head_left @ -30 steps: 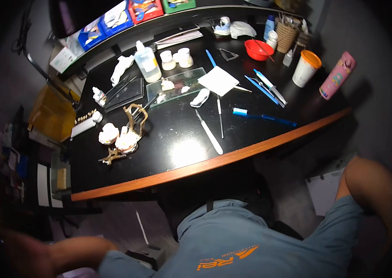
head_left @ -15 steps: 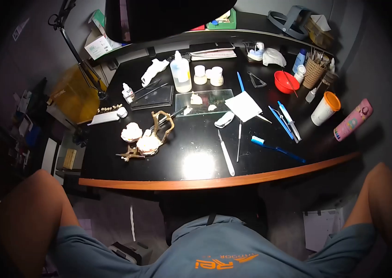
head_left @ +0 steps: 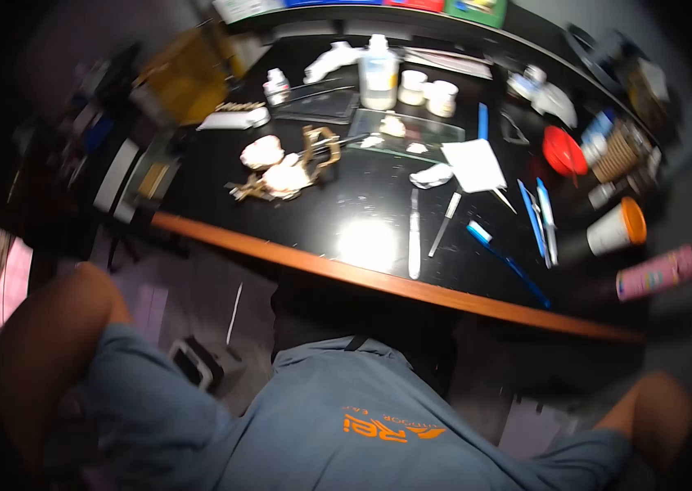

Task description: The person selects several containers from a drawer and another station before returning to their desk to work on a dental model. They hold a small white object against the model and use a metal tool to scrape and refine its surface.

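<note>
Neither of my hands is in view; only my bent left arm (head_left: 59,344) and right arm (head_left: 657,409) show at the sides, both away from the desk. On the black desk lies a brass-coloured articulator (head_left: 321,147) with white plaster dental casts (head_left: 284,177). Behind it rests a glass slab (head_left: 436,135) bearing small pale pieces. A white-handled carving knife (head_left: 414,245), a slim tool (head_left: 445,225) and a blue toothbrush (head_left: 518,270) lie near the front edge. A white square pad (head_left: 475,166) sits beside a crumpled white piece (head_left: 432,176).
A clear bottle (head_left: 378,78) and white jars (head_left: 441,98) stand at the back. To the right are a red bowl (head_left: 563,151), an orange-lidded cup (head_left: 616,227) and a pink can (head_left: 655,272). The wooden desk edge (head_left: 321,263) runs in front of me.
The view has tilted and turned left, so the desk appears higher and slanted. A bright screen at far left shows more. The desk objects appear unmoved; the hands stay out of sight.
</note>
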A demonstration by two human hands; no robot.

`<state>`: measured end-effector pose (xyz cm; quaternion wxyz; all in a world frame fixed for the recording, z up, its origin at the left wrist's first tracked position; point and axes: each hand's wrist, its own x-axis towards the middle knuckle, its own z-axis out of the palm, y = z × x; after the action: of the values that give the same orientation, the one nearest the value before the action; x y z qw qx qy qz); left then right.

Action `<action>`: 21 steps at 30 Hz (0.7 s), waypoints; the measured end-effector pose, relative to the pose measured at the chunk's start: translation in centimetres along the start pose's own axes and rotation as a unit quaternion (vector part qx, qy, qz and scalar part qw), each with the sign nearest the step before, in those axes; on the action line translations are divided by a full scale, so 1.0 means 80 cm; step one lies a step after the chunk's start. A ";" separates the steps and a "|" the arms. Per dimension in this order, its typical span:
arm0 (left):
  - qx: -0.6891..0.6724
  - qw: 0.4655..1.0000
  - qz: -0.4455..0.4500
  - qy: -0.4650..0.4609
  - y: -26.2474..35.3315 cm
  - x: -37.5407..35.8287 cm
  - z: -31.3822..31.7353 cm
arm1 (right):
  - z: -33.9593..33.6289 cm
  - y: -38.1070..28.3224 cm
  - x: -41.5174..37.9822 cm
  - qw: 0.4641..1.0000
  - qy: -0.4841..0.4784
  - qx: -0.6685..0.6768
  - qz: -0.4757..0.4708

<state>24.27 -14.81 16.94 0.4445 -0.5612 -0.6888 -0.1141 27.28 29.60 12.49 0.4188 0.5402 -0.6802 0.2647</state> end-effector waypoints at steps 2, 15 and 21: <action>0.040 0.994 -0.045 0.095 0.019 -0.017 0.001 | -0.004 0.008 -0.015 0.999 -0.001 0.024 0.032; 0.092 0.860 -0.501 -0.001 0.176 -0.392 0.201 | 0.169 0.006 -0.121 0.829 -0.289 0.312 0.362; -0.117 0.799 -0.570 -0.152 0.271 -0.551 0.293 | 0.300 0.017 -0.123 0.885 -0.244 0.335 0.212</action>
<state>30.77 -21.58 -36.68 0.1199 -0.1258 -0.9242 -0.3401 19.78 15.56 -8.04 -0.0326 0.5393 -0.7297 0.4191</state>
